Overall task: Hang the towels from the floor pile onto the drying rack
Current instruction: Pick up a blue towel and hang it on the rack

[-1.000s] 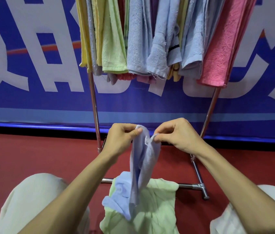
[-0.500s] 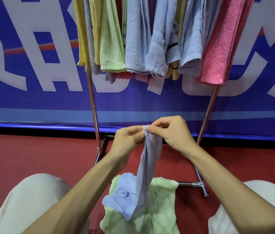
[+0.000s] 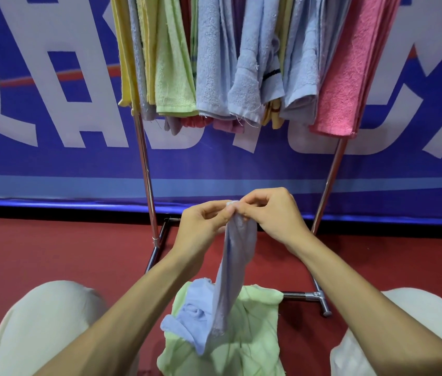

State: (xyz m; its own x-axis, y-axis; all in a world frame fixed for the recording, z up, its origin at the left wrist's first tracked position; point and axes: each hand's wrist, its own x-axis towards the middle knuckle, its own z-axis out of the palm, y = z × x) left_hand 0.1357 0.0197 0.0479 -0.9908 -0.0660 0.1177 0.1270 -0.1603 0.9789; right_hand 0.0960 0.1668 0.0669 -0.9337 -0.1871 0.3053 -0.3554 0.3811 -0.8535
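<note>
A light blue towel hangs in a narrow strip from both my hands, its lower end resting on a light green towel spread on the red floor. My left hand and my right hand pinch the blue towel's top edge side by side, fingertips almost touching. Above them stands the metal drying rack, hung with several towels: yellow, green, blue and a pink towel at the right.
A blue banner with large white letters covers the wall behind the rack. The rack's foot bar lies on the red floor right of the green towel. My knees in pale trousers frame the pile.
My two hands have come together at the blue towel's top edge and lifted it slightly; the cloth now hangs as a tighter, narrower strip.
</note>
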